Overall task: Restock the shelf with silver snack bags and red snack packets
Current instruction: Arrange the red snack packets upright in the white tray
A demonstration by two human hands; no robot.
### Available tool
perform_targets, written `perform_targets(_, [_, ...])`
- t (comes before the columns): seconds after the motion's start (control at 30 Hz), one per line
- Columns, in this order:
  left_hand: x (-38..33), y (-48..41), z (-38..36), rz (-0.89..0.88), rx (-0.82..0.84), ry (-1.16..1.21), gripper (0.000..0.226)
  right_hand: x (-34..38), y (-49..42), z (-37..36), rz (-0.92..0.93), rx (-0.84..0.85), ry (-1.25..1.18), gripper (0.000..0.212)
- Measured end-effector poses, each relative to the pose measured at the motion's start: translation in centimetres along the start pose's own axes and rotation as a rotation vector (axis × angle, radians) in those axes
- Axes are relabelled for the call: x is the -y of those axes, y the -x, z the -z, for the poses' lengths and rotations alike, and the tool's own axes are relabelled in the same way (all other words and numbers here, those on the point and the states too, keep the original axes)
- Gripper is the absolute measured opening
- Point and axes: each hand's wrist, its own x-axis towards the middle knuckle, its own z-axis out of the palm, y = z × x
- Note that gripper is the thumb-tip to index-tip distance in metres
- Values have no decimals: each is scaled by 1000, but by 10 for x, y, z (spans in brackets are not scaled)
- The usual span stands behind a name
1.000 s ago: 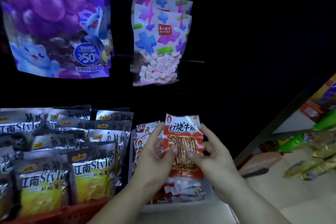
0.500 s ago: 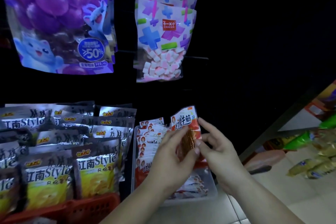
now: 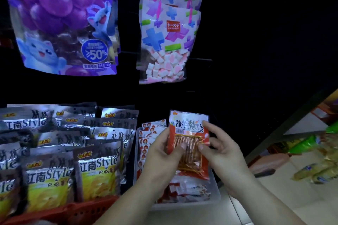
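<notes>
A red snack packet (image 3: pixel 189 133) with a clear window is held upright above a clear plastic bin (image 3: pixel 214 200). My left hand (image 3: pixel 161 150) pinches its left edge, thumb on the front. My right hand (image 3: pixel 221 151) pinches its right edge, with the forefinger near the white label. Its print now reads mirrored. Behind my left hand a row of red snack packets (image 3: pixel 146 133) stands in the bin, and more lie flat at the bin's front. Several silver snack bags (image 3: pixel 98 164) stand in rows in a red basket (image 3: pixel 87 210) on the left.
Above hang a purple grape-candy bag (image 3: pixel 60 22) and a marshmallow bag (image 3: pixel 168 38) on hooks. The shelf back is dark. To the right, past the shelf's end post, lie green and yellow packs (image 3: pixel 314 155) on a pale floor.
The red packet was turned edge-on between both hands and now faces me flat again with its print reversed. My hands stay over the bin.
</notes>
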Motion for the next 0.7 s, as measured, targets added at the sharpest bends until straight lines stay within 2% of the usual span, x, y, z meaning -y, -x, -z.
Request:
perform_targets(0.07, [8, -3, 5, -35, -66, -108, 82, 0, 0, 0, 11, -27, 32, 52])
perform_targets(0.13, [13, -4, 8, -51, -5, -166, 92, -2, -1, 1, 11, -38, 42, 52])
perform_targets(0.23, [8, -3, 6, -59, 58, -228, 78, 0, 0, 3, 7, 8, 58, 62])
perform_targets(0.33, [5, -4, 7, -22, 83, -241, 75, 7, 2, 3, -14, 61, 43, 68])
perform_targets(0.5, [0, -1, 14, 98, 239, -187, 98, 7, 2, 8, -28, 90, 1, 57])
perform_targets(0.63, [-4, 2, 10, 62, 182, -153, 93, 5, 6, 15, -89, 245, 37, 67])
perform_targets(0.7, [0, 1, 9, 38, 147, -126, 79, -1, 5, 16, -112, 200, 143, 66])
